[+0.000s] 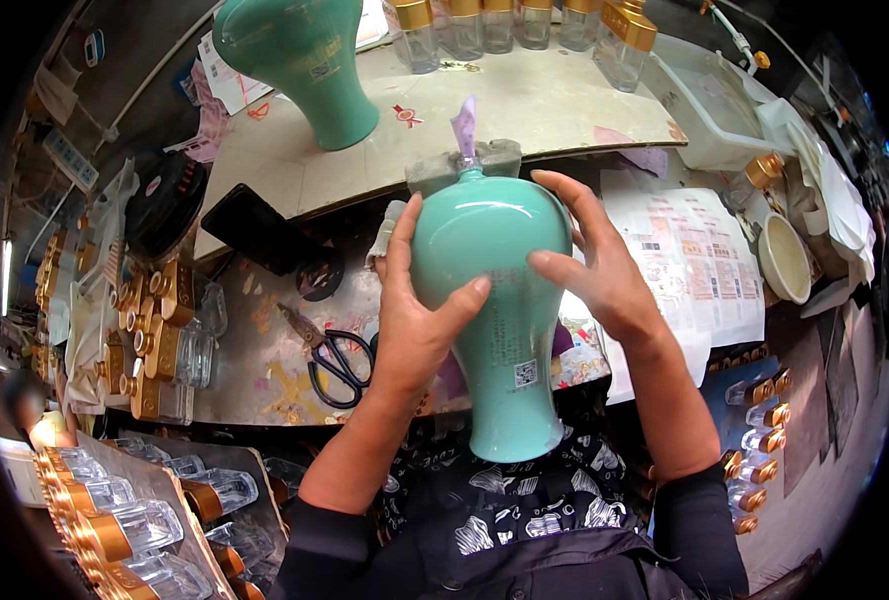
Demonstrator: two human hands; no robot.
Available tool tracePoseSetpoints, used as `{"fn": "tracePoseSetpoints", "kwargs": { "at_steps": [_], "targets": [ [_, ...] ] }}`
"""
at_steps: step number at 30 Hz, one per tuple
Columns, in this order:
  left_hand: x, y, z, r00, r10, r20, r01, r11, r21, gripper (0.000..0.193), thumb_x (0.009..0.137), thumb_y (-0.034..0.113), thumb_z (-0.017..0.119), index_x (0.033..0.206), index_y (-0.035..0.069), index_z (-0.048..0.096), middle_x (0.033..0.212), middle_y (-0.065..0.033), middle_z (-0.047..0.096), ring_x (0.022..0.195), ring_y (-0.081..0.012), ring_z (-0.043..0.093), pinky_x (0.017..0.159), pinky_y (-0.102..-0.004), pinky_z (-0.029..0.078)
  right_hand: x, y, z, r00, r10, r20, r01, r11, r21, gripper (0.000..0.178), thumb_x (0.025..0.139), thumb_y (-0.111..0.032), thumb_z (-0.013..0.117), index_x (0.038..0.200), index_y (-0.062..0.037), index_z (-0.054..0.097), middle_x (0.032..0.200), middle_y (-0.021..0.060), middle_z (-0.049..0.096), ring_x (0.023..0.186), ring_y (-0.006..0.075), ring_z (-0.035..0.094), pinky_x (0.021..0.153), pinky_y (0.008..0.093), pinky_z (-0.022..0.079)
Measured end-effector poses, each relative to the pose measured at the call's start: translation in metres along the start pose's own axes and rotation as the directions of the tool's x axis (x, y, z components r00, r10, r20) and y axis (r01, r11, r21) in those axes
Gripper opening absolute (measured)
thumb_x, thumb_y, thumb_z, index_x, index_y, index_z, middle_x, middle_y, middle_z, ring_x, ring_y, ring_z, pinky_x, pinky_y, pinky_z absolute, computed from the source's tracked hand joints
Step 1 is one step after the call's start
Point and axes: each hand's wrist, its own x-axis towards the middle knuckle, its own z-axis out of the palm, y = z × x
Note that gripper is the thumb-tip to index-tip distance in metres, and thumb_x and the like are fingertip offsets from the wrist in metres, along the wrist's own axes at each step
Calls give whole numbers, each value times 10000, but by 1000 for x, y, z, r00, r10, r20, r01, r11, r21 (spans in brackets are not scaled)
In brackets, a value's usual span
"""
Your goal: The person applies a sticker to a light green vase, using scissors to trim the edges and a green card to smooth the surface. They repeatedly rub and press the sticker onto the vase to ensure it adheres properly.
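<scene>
I hold a turquoise glazed ceramic vase-shaped bottle (500, 330) tilted with its neck away from me and its base toward my lap. My left hand (417, 310) grips its wide shoulder from the left, thumb across the front. My right hand (590, 260) presses its right side with spread fingers. A purple strip (465, 125) sticks out of the bottle's mouth, which rests at a grey block (462, 165) on the bench edge. A second turquoise bottle (310, 65) stands on the raised board behind.
Black scissors (337, 362) and a black phone (255, 228) lie left of my hands. Clear glass bottles with gold caps (525, 25) line the back; more fill trays at lower left (125, 525) and right (760, 415). Printed label sheets (700, 265) and a small bowl (785, 258) sit right.
</scene>
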Motion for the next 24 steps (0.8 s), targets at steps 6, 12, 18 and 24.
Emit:
{"fn": "tracePoseSetpoints", "kwargs": {
  "at_steps": [6,12,18,24],
  "targets": [
    [0,0,0,1000,-4,-13,5,999,36,932,812,197,787,1561,65,249,1420,-164,421,1289,-257,481,1083,-389,419,13,-13,-10,986,70,149,-57,994,-90,776,791,-333,756,1448,-73,433,1443,176,443,1365,309,430,1129,404,355],
    [0,1,2,1000,-6,-7,6,1000,4,924,815,193,789,1557,64,254,1413,-162,432,1286,-253,483,1079,-384,423,17,-18,-12,977,95,189,-71,989,-131,819,782,-335,765,1466,-72,402,1448,181,440,1357,314,445,1115,402,376],
    [0,1,1,1000,1,-7,-1,1000,0,923,820,191,792,1557,59,251,1410,-158,437,1280,-248,489,1079,-378,422,16,-21,-13,974,105,199,-111,994,18,856,795,-346,768,1486,-44,363,1463,196,425,1366,302,433,1131,385,349],
    [-1,3,2,1000,4,3,-4,1000,-14,911,828,171,783,1556,57,247,1410,-154,447,1281,-245,490,1081,-377,421,0,-5,0,995,65,69,-63,997,-34,915,794,-382,774,1504,-34,315,1508,209,330,1436,351,303,1179,434,270]
  ]
}}
